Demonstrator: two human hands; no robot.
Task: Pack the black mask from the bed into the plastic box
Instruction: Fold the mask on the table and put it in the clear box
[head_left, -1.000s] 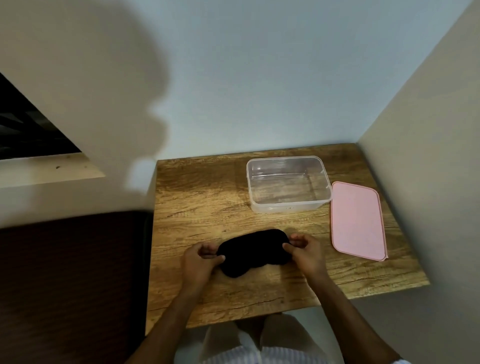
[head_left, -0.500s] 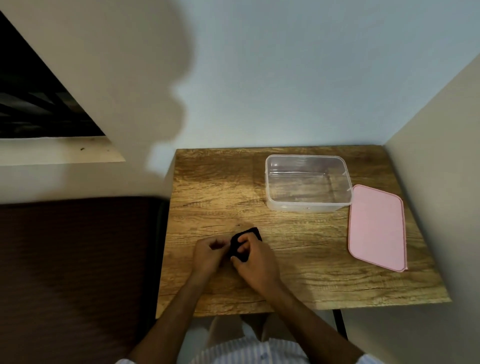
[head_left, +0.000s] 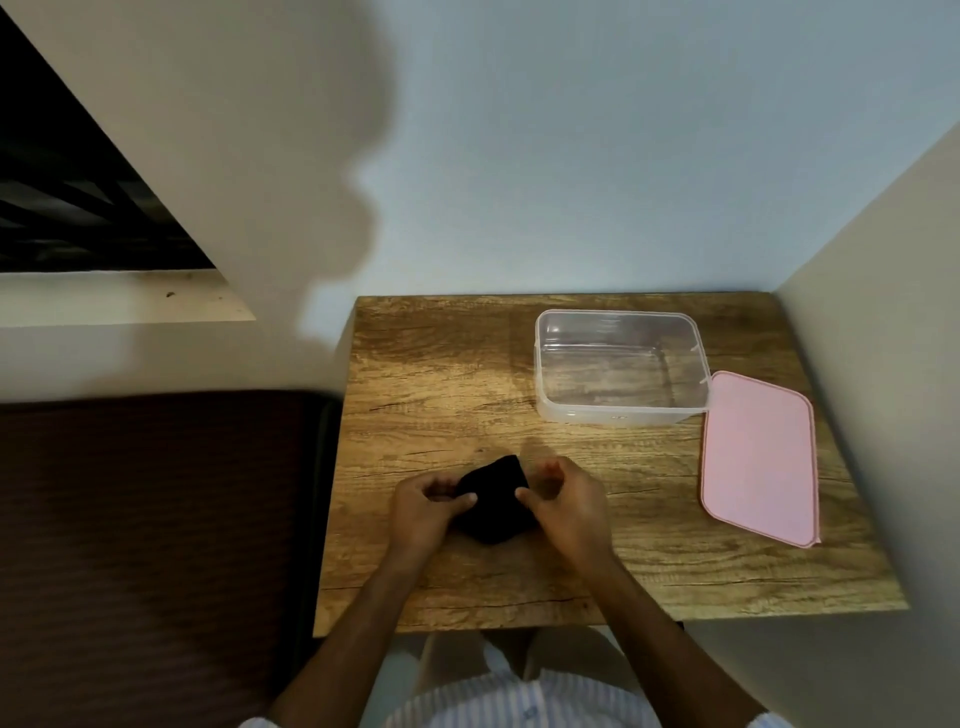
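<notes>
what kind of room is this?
Probably a small bedroom corner: a dark brown bed edge beside a small wood-grain table set against pale walls, with a dark window opening at upper left.

Black mask (head_left: 493, 504), plain, no pattern visible. Plastic box (head_left: 621, 366) clear, colourless, wood grain showing through its bottom. Lid (head_left: 756, 454) flat pale pink, slightly darker pink rim. Surface (head_left: 441, 374) warm brown wood-grain print with darker streaks and crack-like lines. Bed (head_left: 156, 545) dark maroon-brown, faint fine horizontal ribbing. Back wall (head_left: 597, 156) pale blue-grey, with a grey shadow on its left part; right wall (head_left: 883, 312) off-white beige. Window opening (head_left: 67, 197) black, with a cream sill. Shirt (head_left: 498, 706) white with thin light-blue vertical stripes.
</notes>
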